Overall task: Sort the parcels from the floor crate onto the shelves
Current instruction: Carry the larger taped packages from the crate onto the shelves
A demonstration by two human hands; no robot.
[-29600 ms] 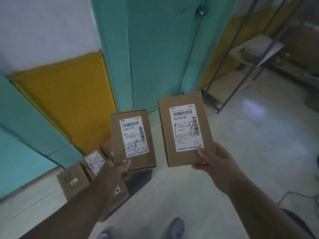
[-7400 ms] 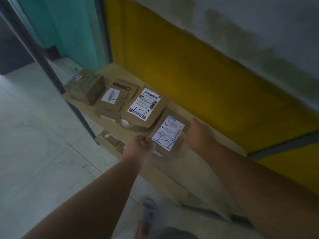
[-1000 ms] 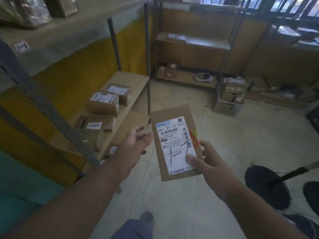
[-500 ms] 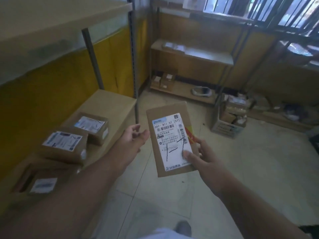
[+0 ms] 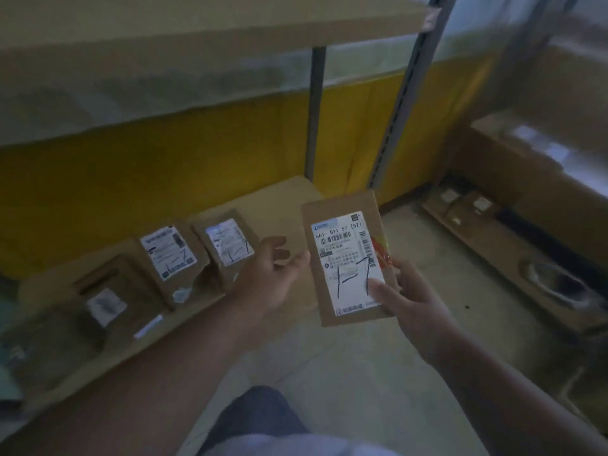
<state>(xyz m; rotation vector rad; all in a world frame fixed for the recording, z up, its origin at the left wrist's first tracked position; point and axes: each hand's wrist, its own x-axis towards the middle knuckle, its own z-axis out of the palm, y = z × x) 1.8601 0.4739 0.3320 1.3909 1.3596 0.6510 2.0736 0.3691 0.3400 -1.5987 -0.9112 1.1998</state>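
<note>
- Head view, held item: one flat rectangular parcel [image 5: 347, 258] of brown cardboard, held upright above the floor, just right of the low shelf [image 5: 289, 199]. One white printed label covers most of its front, with a barcode and a handwritten black mark "1-7". A red-orange patch shows at the label's right edge.
- Head view, right hand [image 5: 411, 297]: grips the parcel at its lower right corner, thumb pressed on the label, fingers curled behind the card.
- Head view, left hand [image 5: 273, 274]: holds nothing; fingers relaxed and slightly spread, just left of the parcel, not touching it.
- Head view, low shelf: a flat tan board near floor level against a yellow wall. Three box-shaped brown parcels stand on it in a row: the near box [image 5: 108, 301], the middle box [image 5: 167, 255] and the far box [image 5: 228, 241]. Each bears one white label; the near label is blurred.
- Head view, frame: two grey metal uprights [image 5: 314, 110] carry a second tan board overhead.
- Head view, right side: another low shelf [image 5: 513, 245] holds several small cartons, too blurred to count.
- Head view, floor [image 5: 378, 373]: pale, smooth tiles.
</note>
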